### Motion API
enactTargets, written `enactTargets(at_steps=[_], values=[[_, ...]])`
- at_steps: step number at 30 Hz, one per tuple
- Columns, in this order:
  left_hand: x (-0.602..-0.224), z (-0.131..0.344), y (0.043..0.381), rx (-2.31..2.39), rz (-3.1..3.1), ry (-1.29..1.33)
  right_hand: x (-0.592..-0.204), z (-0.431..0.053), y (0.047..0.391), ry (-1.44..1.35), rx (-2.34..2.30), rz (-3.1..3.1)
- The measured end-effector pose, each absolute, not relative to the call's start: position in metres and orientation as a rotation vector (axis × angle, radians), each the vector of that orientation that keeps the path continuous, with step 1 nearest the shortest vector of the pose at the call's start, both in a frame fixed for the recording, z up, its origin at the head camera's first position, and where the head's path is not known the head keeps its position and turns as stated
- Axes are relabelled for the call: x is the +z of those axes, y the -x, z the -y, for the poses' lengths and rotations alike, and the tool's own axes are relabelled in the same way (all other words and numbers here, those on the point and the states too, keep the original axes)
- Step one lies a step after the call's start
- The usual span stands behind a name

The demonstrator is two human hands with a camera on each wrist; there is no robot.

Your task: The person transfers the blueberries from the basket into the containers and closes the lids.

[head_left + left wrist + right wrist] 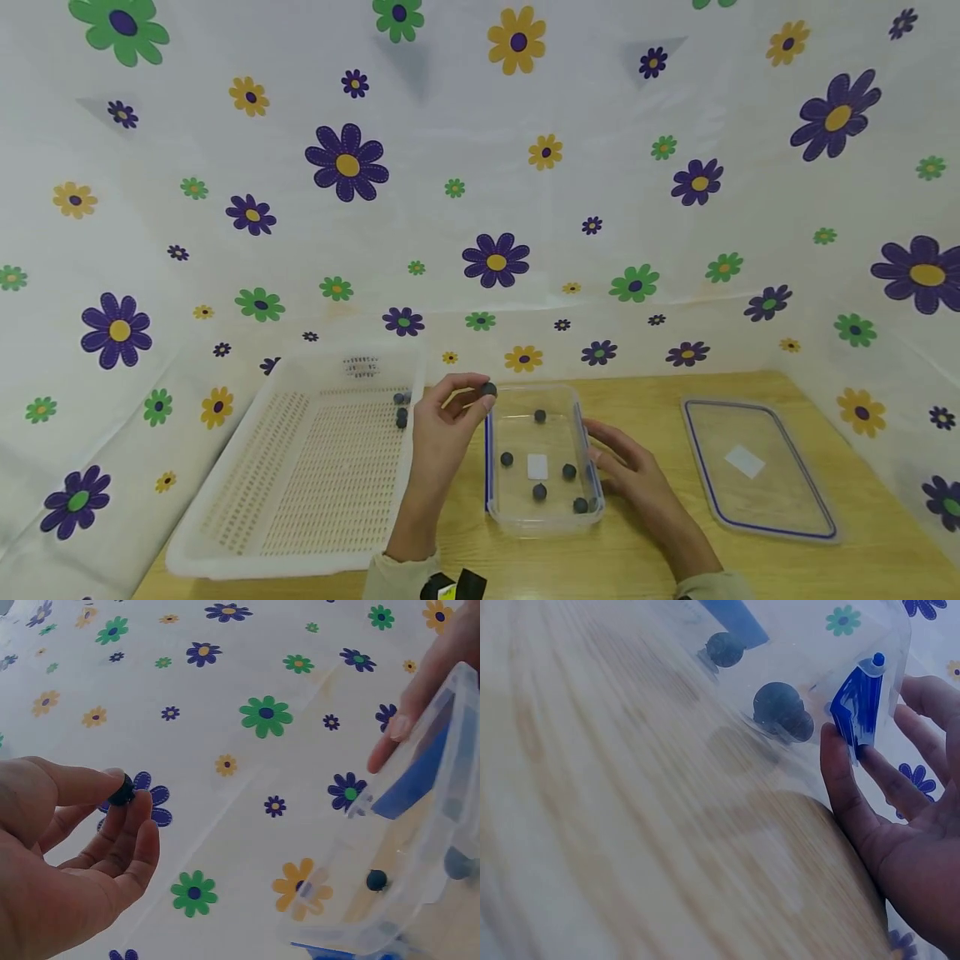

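My left hand [442, 425] pinches a blueberry [121, 790] between thumb and fingertips, above the left rim of a clear plastic storage box [543, 523]. Inside the box several dark blueberries lie apart on the bottom, one of them a blueberry [540, 416] towards the far end. Against the box's right wall rests my right hand [637, 475], its fingers loosely extended. In the right wrist view, its fingertips touch the wall around a blue side latch [859, 705].
Left of the box stands a white perforated basket [300, 565], with several blueberries [402, 414] along its right side. A clear lid [772, 492] with a blue seal lies at the right on the wooden table [645, 567]. Behind hangs a flower-patterned sheet [420, 217].
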State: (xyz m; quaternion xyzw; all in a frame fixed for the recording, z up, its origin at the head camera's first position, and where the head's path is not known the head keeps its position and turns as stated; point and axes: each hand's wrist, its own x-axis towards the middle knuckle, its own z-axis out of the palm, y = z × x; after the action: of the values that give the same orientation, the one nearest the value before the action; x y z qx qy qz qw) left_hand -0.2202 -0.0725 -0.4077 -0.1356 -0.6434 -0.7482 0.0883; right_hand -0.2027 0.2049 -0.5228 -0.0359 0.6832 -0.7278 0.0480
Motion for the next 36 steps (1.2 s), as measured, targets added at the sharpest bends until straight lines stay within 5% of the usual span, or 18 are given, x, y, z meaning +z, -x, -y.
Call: enactTargets(at_steps=[23,36], values=[[-0.472,0.045,0.232,-2.351,1.945,0.419,-0.522,-0.206,0.202,0.132,-2.203,-2.066],[-0.479,0.039,0.231,-2.212,2.068,0.448,-0.522,-0.206,0.201,0.114,-2.210,-2.046]])
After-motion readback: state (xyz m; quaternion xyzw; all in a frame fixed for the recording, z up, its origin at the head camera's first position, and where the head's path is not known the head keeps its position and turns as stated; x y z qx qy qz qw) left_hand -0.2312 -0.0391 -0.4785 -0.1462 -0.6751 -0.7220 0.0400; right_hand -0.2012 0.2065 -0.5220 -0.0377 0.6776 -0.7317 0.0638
